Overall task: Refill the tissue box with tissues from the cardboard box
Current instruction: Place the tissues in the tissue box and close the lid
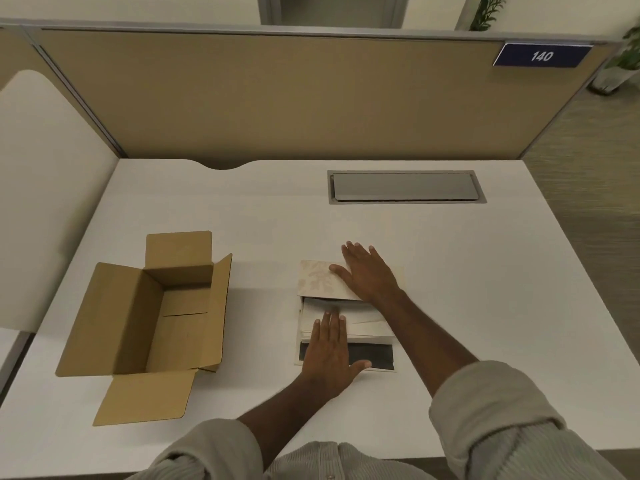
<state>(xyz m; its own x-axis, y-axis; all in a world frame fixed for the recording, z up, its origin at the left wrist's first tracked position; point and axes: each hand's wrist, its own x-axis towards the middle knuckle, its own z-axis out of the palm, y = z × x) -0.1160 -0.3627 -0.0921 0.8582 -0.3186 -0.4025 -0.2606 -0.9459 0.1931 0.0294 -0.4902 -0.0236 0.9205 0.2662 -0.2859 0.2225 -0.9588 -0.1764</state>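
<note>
Cardboard box (149, 323), centre left, stood empty. Left hand (329, 358), spread flat, pressed tissues (360, 323) into the tissue box (322, 278); right hand (370, 271), flat, steadied it. Next, likely: closing the flap.

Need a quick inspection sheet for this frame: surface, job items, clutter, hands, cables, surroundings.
Surface: white desk, with a closed grey cable hatch set into it at the far side.
Job's things: cardboard box on the left, flaps open, no tissues visible inside. Tissue box at centre, lying flat with its near end open; tissues partly sticking out over a dark flap.
Clutter: nothing seen.
Grippers: left hand flat, palm down on the tissues; right hand flat on the tissue box top. Neither grips anything.
Cables: nothing seen.
Surroundings: tan partition behind the desk, blue sign reading 140, potted plants at far right.
</note>
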